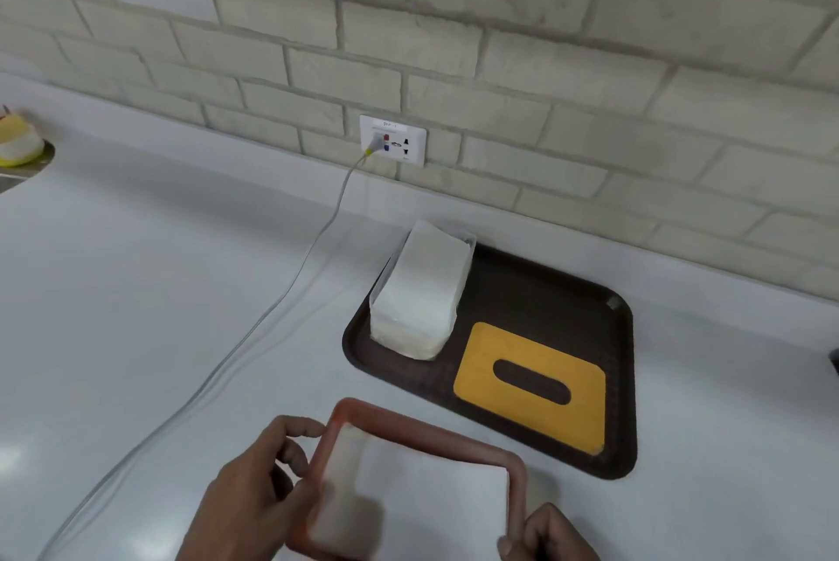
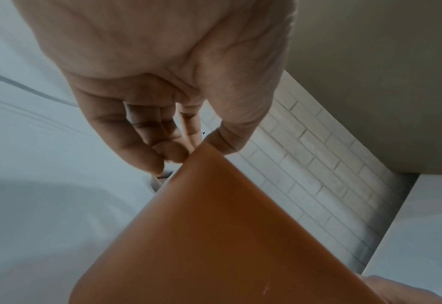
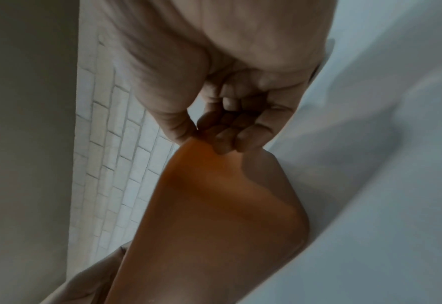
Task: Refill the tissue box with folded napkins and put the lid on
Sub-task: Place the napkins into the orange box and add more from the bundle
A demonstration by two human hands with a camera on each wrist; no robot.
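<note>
An orange-red tissue box [image 1: 515, 476] with white folded napkins [image 1: 431, 488] inside is held at the counter's front edge. My left hand [image 1: 290, 469] grips its left rim; in the left wrist view, thumb and fingers of that hand [image 2: 196, 148] pinch a corner of the box [image 2: 227, 236]. My right hand [image 1: 531, 533] grips the right near corner, and the right wrist view shows this hand [image 3: 204, 139] pinching the box edge [image 3: 214, 216]. The yellow lid [image 1: 531, 383] with an oval slot lies flat on a dark brown tray [image 1: 545, 288]. A wrapped napkin pack [image 1: 420, 292] stands on the tray's left part.
A grey cable [image 1: 272, 306] runs from a wall socket [image 1: 392, 140] across the white counter [image 1: 159, 265] to the lower left. A sink edge with a yellow and white object [image 1: 18, 143] is at far left. A brick wall backs the counter.
</note>
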